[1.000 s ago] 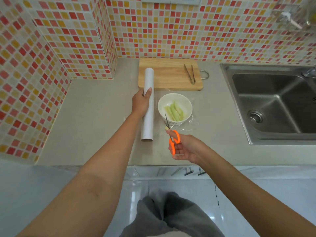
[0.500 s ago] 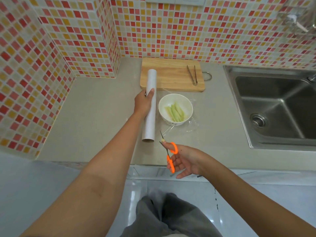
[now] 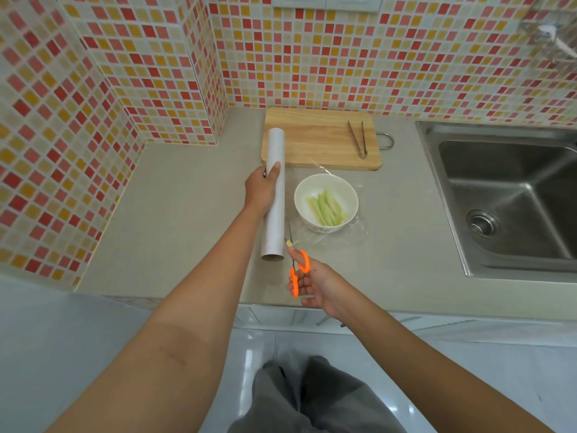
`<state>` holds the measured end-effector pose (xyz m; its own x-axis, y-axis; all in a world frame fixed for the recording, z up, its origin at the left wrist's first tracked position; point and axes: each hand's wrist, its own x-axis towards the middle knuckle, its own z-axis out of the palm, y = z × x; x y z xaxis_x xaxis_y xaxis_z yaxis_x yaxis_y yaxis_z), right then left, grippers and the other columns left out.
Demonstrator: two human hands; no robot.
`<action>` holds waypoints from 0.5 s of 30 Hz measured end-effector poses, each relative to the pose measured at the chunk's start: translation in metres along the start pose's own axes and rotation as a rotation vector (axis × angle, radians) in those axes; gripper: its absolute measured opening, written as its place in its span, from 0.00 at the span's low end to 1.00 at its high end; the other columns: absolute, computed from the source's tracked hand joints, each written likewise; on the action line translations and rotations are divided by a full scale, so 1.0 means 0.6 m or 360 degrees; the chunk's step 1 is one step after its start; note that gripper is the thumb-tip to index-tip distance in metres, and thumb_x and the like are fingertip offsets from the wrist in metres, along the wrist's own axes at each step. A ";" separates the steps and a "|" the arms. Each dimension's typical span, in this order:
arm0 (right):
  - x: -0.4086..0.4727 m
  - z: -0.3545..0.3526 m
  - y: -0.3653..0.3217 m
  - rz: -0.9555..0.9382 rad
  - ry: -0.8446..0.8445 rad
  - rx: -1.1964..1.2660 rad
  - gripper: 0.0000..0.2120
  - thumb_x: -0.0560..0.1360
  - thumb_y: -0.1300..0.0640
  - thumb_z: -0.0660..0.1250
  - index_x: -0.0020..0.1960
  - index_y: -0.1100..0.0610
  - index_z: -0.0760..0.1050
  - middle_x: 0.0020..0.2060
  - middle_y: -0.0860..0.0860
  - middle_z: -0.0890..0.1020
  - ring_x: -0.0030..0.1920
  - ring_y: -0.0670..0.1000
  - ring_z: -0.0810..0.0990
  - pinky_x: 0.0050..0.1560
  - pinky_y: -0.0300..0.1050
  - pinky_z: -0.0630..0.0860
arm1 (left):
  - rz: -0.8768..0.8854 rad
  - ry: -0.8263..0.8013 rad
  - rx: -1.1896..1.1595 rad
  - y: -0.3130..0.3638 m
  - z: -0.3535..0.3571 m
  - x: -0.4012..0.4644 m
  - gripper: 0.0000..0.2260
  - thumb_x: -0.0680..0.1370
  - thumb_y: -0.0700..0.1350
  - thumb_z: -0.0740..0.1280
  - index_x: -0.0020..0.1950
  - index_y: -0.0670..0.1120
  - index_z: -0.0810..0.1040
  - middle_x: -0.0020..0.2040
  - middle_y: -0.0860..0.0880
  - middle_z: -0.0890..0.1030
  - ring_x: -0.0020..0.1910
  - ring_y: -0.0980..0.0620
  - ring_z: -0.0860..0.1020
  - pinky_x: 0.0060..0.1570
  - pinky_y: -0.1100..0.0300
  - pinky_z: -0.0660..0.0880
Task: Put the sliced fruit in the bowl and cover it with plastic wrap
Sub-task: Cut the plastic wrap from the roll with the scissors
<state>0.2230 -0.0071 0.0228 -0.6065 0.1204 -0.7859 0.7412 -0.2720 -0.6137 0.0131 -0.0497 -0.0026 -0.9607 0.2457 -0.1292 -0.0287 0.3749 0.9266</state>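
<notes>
A white bowl [image 3: 326,198] with pale green fruit slices [image 3: 326,207] stands on the counter, and a sheet of clear plastic wrap [image 3: 352,228] lies over and around it. Just left of the bowl lies the white roll of plastic wrap [image 3: 276,226], which my left hand [image 3: 260,187] grips near its middle. My right hand [image 3: 309,282] holds orange-handled scissors [image 3: 296,267] near the counter's front edge. Their blades point up toward the gap between roll and bowl.
A wooden cutting board [image 3: 318,137] with metal tongs [image 3: 357,142] on it lies behind the bowl, against the tiled wall. A steel sink [image 3: 512,195] fills the right side. The tiled wall juts out at the left. The counter's front edge runs below my right hand.
My right hand with the scissors pulled back from the bowl toward the counter's front edge, then shifted slightly. My left hand stayed on the roll.
</notes>
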 end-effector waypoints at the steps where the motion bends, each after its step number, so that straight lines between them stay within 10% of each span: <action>1: 0.002 0.002 0.001 -0.0020 0.0011 0.0027 0.27 0.68 0.30 0.64 0.41 0.56 0.74 0.35 0.52 0.80 0.36 0.48 0.77 0.35 0.41 0.71 | -0.0006 -0.0004 -0.0001 0.000 0.001 0.001 0.21 0.80 0.53 0.62 0.32 0.49 0.59 0.30 0.53 0.63 0.29 0.55 0.62 0.30 0.61 0.59; 15: 0.021 0.017 0.010 -0.0222 0.0160 0.0193 0.22 0.70 0.38 0.70 0.32 0.55 0.72 0.27 0.50 0.75 0.27 0.45 0.73 0.27 0.36 0.64 | -0.0012 -0.0031 0.0014 -0.003 -0.001 0.010 0.21 0.81 0.53 0.62 0.32 0.48 0.59 0.30 0.52 0.63 0.29 0.55 0.62 0.30 0.60 0.58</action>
<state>0.2170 -0.0172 0.0101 -0.6646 0.2580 -0.7012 0.6084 -0.3580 -0.7083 0.0074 -0.0491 -0.0047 -0.9548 0.2604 -0.1433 -0.0335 0.3848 0.9224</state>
